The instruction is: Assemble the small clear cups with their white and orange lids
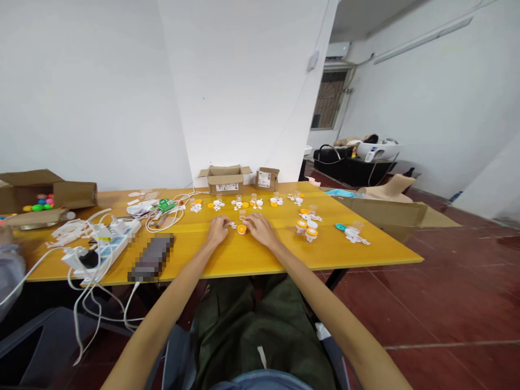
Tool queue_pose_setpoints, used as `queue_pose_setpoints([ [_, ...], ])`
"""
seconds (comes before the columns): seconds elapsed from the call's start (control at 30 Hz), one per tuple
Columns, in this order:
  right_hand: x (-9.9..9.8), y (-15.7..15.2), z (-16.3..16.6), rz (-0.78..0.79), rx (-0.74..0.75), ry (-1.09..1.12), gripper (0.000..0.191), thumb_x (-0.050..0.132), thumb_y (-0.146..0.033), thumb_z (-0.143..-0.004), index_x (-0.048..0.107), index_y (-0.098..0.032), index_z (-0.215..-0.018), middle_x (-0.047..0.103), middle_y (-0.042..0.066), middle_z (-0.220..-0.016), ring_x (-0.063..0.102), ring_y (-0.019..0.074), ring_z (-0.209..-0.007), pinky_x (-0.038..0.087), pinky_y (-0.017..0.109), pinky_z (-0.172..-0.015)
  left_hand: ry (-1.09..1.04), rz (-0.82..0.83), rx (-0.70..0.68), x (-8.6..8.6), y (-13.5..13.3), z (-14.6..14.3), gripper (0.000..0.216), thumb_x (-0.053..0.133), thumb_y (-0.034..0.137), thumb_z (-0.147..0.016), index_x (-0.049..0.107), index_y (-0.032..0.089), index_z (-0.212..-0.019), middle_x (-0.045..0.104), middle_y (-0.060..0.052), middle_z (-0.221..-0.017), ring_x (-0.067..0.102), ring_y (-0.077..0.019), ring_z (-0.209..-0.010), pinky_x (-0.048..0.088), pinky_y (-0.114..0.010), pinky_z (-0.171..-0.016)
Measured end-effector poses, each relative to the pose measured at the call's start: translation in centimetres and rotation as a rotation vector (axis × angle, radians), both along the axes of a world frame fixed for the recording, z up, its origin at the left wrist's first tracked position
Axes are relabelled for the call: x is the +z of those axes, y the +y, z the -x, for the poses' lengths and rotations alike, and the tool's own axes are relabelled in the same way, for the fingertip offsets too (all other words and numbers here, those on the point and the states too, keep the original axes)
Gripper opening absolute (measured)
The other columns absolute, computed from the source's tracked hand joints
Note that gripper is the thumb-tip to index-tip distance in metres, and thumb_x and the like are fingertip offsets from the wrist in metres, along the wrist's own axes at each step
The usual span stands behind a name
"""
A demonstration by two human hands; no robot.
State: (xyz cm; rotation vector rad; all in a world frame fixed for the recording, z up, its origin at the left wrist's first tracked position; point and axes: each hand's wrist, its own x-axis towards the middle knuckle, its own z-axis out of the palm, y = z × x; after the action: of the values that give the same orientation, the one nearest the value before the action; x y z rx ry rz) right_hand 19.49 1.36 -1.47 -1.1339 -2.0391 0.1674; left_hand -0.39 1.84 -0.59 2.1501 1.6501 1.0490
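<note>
An orange ring-shaped lid lies on the yellow table between my two hands. Small white plastic pieces sit left of the lid, and a clear cup stands just behind it. My left hand is closed, its fingertips beside the white pieces; what they pinch, if anything, is too small to make out. My right hand rests at the right of the lid, palm down, fingers stretched loosely toward the lid and the cup.
Several sets of clear cups, lids and white pieces line the table's back. Lidded jars stand to the right, near a teal lid. At left are a phone, a power strip and tangled cables. Cardboard boxes stand behind.
</note>
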Motion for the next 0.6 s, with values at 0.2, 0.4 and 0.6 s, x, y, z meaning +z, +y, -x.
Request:
queue_pose_setpoints([
  [0.2, 0.3, -1.4, 0.5, -0.021, 0.117, -0.122, 0.023, 0.067, -0.037, -0.089, 0.071, -0.026, -0.11, 0.069, 0.008, -0.116, 0.06, 0.0243, -0.11, 0.045, 0.041, -0.098, 0.0, 0.001, -0.001, 0.0, -0.1, 0.1, 0.029, 0.053, 0.002, -0.077, 0.071, 0.022, -0.089, 0.075, -0.006, -0.094, 0.068, -0.0227, -0.097, 0.055, -0.038, -0.091],
  [0.4, 0.5, -1.6, 0.4, 0.003, 0.09, -0.134, 0.019, 0.066, -0.027, -0.089, 0.069, -0.026, -0.108, 0.071, 0.008, -0.11, 0.06, 0.0247, -0.108, 0.044, 0.04, -0.095, -0.018, 0.0, -0.001, 0.3, -0.4, -0.1, 0.026, 0.053, 0.003, -0.08, 0.07, 0.022, -0.085, 0.075, -0.006, -0.093, 0.068, -0.0226, -0.094, 0.054, -0.037, -0.089],
  [0.6, 1.0, -1.7, 0.4, 0.032, 0.007, -0.113, 0.024, 0.067, -0.022, -0.085, 0.068, -0.025, -0.109, 0.072, 0.009, -0.112, 0.061, 0.0261, -0.108, 0.044, 0.039, -0.093, -0.04, 0.031, -0.002, 0.6, -0.5, -0.3, 0.02, 0.055, 0.006, -0.083, 0.068, 0.021, -0.081, 0.075, -0.006, -0.089, 0.069, -0.0213, -0.088, 0.054, -0.034, -0.083],
])
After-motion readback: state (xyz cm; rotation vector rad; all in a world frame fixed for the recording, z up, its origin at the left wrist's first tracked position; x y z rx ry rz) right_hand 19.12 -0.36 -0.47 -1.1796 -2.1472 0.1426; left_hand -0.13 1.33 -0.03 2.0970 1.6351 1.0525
